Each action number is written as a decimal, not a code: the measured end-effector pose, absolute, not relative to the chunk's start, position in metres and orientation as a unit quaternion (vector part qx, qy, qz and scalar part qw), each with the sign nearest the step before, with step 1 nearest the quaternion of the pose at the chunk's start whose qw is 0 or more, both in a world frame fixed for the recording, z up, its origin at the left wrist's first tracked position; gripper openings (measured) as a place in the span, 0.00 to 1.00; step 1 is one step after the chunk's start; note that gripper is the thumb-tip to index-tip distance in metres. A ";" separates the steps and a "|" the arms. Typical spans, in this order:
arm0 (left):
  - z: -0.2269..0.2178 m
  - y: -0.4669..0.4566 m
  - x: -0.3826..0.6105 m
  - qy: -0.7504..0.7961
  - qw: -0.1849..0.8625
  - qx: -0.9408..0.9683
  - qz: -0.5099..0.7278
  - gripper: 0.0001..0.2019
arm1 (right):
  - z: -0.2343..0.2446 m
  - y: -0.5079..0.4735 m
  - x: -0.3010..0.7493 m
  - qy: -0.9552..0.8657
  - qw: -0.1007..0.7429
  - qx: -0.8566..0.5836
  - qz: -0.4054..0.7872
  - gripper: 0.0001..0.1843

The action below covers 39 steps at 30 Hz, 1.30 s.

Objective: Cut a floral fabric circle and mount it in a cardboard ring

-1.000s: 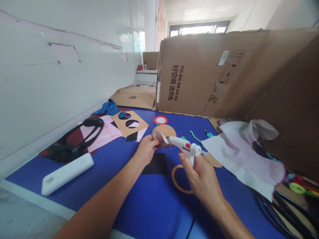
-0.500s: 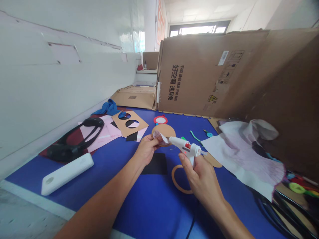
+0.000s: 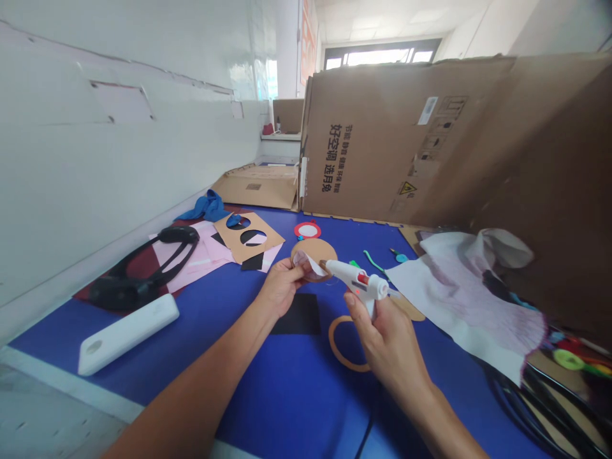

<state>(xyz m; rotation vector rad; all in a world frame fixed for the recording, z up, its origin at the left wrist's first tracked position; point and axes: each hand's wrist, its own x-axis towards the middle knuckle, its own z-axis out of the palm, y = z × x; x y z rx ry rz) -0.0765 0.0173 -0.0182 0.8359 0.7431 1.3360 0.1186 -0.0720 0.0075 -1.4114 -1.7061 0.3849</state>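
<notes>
In my left hand (image 3: 283, 280) is a round cardboard disc (image 3: 318, 250), pinched at its left edge together with a thin whitish piece of fabric or paper (image 3: 313, 266) that curls up over it. My right hand (image 3: 389, 341) is wrapped round the handle of a white hot glue gun (image 3: 356, 275), whose nozzle points left at the whitish piece, close to the disc's right edge. Whether the tip touches cannot be told. Below the hands lie a black square sheet (image 3: 299, 314) and a cardboard ring (image 3: 338, 347), partly hidden by my right hand.
A cardboard sheet with round holes (image 3: 229, 239), pink paper (image 3: 191, 271), a black strapped object (image 3: 122, 293) and a white bar (image 3: 129, 335) lie left. A red ring (image 3: 299, 228) sits behind the disc. White cloth (image 3: 459, 299) lies right; a large cardboard box (image 3: 382, 146) stands behind.
The glue gun has shifted very slightly to the right, its nozzle a little farther from the whitish piece. My left hand and the disc stay almost still.
</notes>
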 end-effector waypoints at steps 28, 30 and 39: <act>-0.024 0.020 -0.080 0.343 0.661 0.366 0.559 0.21 | 0.010 -0.073 0.119 -0.632 0.481 -0.556 0.244 0.26; -0.027 0.024 -0.084 0.358 0.661 0.335 0.568 0.20 | 0.013 -0.073 0.121 -0.586 0.511 -0.548 0.309 0.28; 0.002 0.041 -0.124 0.447 0.599 0.201 0.634 0.10 | 0.001 -0.055 0.130 -0.404 0.467 -0.497 0.610 0.27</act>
